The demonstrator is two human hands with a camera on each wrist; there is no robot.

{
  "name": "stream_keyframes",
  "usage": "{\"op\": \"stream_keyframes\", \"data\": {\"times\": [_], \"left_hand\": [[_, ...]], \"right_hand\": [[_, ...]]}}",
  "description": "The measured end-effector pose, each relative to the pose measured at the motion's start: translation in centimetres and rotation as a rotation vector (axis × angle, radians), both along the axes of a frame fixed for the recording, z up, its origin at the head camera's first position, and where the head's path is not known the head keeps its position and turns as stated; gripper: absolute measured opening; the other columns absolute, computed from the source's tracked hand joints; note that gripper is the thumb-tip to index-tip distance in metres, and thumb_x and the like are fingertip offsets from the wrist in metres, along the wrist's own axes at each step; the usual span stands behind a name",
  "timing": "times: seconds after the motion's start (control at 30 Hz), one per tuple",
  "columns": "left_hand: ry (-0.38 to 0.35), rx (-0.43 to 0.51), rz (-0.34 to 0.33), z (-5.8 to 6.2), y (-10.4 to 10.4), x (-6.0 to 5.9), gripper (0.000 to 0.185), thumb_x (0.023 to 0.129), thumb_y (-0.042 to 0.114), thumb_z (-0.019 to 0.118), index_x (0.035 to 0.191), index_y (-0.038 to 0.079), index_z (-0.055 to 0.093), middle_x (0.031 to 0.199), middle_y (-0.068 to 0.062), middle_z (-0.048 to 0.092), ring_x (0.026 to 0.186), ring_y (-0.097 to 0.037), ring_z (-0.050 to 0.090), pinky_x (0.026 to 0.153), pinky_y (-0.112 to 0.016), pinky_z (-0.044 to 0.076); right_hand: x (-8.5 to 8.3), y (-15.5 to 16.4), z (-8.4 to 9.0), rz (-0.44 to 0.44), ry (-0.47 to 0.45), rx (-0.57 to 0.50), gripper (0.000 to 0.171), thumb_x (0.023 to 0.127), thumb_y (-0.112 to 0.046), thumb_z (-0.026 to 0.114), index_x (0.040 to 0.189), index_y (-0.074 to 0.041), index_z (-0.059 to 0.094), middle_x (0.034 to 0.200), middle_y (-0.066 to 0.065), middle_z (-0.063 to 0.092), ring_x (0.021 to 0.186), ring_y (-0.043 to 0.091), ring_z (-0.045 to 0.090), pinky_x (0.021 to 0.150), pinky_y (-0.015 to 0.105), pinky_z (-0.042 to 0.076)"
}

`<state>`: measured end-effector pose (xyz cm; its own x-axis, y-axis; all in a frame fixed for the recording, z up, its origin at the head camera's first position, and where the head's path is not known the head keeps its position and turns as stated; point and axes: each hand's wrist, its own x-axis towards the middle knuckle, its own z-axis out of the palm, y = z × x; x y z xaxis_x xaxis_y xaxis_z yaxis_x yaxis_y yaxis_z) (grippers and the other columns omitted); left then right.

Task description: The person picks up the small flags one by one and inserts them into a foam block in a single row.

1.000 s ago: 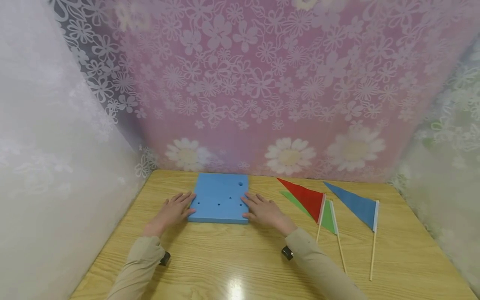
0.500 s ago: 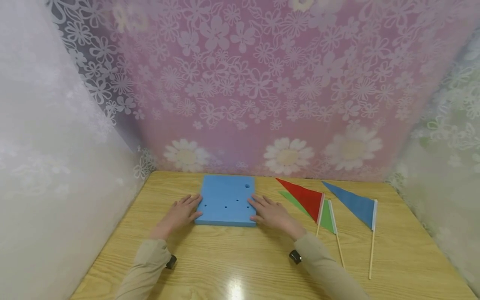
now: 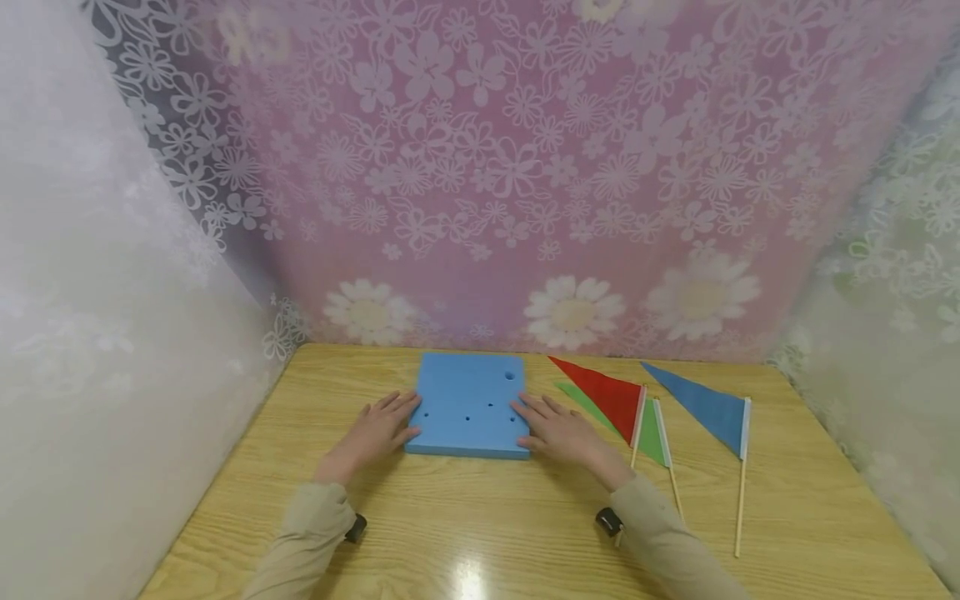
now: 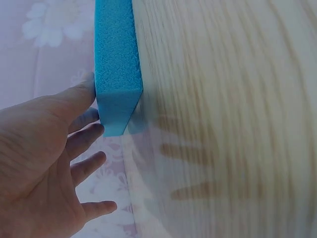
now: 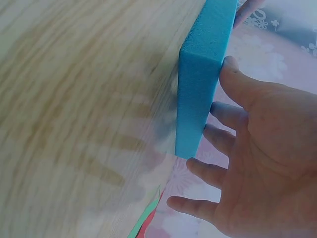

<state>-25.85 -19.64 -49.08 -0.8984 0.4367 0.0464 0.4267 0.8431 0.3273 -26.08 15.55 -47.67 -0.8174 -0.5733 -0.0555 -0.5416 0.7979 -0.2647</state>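
Observation:
A blue foam block with several small holes lies flat on the wooden table. My left hand lies against its left edge with straight fingers, the thumb at the near corner. My right hand lies against its right edge the same way, fingers spread. In the wrist views the blue foam block shows edge-on between the hands. Neither hand curls round it.
Three small pennant flags on wooden sticks lie right of the block: red, green partly under the red, and blue. Flower-patterned curtains close in the table at the back and both sides.
The foam block has slid to the right and slightly nearer between both hands, closer to the red flag. Both hands moved with it, still straight against its edges.

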Motion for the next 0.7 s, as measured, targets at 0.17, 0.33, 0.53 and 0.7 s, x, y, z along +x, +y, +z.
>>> {"op": "stream_keyframes", "data": {"times": [0.17, 0.33, 0.53, 0.7], "left_hand": [[-0.007, 0.003, 0.007, 0.0, 1.1, 0.3, 0.061, 0.104, 0.032, 0.058, 0.156, 0.006, 0.04, 0.162, -0.015, 0.035, 0.15, -0.042, 0.028, 0.112, -0.073, 0.024], [-0.007, 0.006, 0.012, -0.1, 2.1, 0.8, 0.061, 0.103, 0.033, 0.059, 0.155, 0.007, 0.042, 0.161, -0.014, 0.036, 0.15, -0.041, 0.029, 0.111, -0.073, 0.025], [-0.006, 0.026, 0.002, 0.1, 3.3, 1.4, 0.059, 0.103, 0.032, 0.061, 0.153, 0.006, 0.044, 0.16, -0.015, 0.038, 0.149, -0.041, 0.03, 0.111, -0.073, 0.026], [-0.005, 0.033, -0.009, 0.1, 4.2, 1.7, 0.059, 0.102, 0.031, 0.062, 0.152, 0.005, 0.046, 0.159, -0.016, 0.04, 0.149, -0.04, 0.031, 0.111, -0.073, 0.026]], "right_hand": [[0.4, 1.0, -0.3, 0.013, 0.02, -0.012, 0.065, 0.105, -0.037, 0.056, 0.159, -0.009, 0.034, 0.165, 0.015, 0.028, 0.146, 0.051, 0.029, 0.105, 0.076, 0.031], [0.9, 1.9, -0.3, 0.016, 0.039, -0.006, 0.066, 0.104, -0.037, 0.058, 0.158, -0.008, 0.036, 0.164, 0.017, 0.03, 0.145, 0.051, 0.03, 0.104, 0.075, 0.033], [1.7, 3.1, -0.1, 0.04, 0.09, -0.014, 0.065, 0.102, -0.033, 0.061, 0.155, -0.003, 0.039, 0.161, 0.022, 0.034, 0.143, 0.053, 0.032, 0.109, 0.066, 0.036], [2.2, 4.1, -0.2, 0.041, 0.091, -0.041, 0.066, 0.101, -0.03, 0.063, 0.154, 0.0, 0.04, 0.159, 0.024, 0.035, 0.143, 0.054, 0.032, 0.112, 0.062, 0.034]]}}
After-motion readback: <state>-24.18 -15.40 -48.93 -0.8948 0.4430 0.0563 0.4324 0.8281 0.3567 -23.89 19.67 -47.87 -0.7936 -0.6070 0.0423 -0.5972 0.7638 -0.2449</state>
